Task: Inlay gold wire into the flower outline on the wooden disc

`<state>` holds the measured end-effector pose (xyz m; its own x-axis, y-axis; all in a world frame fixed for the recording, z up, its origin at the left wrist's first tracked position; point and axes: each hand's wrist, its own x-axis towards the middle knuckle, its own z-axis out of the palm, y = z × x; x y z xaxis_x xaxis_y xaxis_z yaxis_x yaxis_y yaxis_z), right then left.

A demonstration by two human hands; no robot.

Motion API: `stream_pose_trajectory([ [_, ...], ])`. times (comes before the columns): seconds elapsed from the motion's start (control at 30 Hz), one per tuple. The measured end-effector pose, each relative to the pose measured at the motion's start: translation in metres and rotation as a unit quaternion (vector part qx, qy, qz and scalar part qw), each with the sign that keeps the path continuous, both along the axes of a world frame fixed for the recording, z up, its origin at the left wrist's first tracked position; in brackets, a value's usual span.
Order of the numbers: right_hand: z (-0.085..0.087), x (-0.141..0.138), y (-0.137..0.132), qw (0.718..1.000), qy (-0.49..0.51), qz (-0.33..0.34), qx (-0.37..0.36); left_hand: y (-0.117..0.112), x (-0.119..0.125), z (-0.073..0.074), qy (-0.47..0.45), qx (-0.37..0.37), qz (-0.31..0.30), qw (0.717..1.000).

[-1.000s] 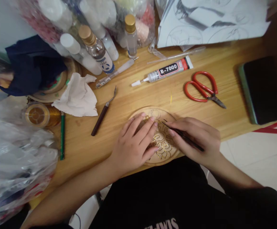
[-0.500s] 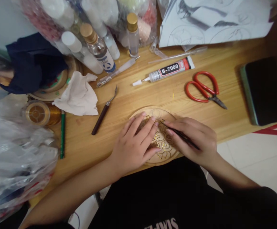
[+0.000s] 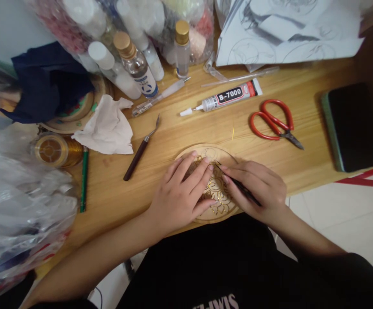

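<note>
A round wooden disc (image 3: pixel 217 151) with a gold wire flower pattern (image 3: pixel 217 189) lies at the table's near edge. My left hand (image 3: pixel 183 195) rests flat on the disc's left half, fingers stretched out and pressing on the wire. My right hand (image 3: pixel 260 189) is closed round thin black tweezers (image 3: pixel 241 188), whose tip touches the pattern just right of my left fingertips.
On the wooden table (image 3: pixel 302 86) lie red scissors (image 3: pixel 275 124), a B-7000 glue tube (image 3: pixel 225 98), a dark-handled tool (image 3: pixel 139 150), a crumpled tissue (image 3: pixel 107 126), a gold wire spool (image 3: pixel 53 150), a green pencil (image 3: pixel 83 180), bottles (image 3: pixel 135 64), sketch paper (image 3: pixel 286 30), a phone (image 3: pixel 352 124) and plastic bags (image 3: pixel 16 223).
My right hand has slid a little left over the disc, bringing the tweezers closer to my left fingers. The left hand has stayed put.
</note>
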<state>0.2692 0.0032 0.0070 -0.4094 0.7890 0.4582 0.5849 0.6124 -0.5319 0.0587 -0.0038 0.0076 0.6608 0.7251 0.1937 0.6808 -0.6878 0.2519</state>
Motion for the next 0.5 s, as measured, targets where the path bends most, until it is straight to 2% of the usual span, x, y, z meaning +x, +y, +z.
stream_pose_trajectory([
  [0.5,0.0012,-0.0032,0.0001,1.000,0.006,0.000,-0.022,0.0005,0.0003,0.0002,0.003,0.010,-0.003,1.000],
])
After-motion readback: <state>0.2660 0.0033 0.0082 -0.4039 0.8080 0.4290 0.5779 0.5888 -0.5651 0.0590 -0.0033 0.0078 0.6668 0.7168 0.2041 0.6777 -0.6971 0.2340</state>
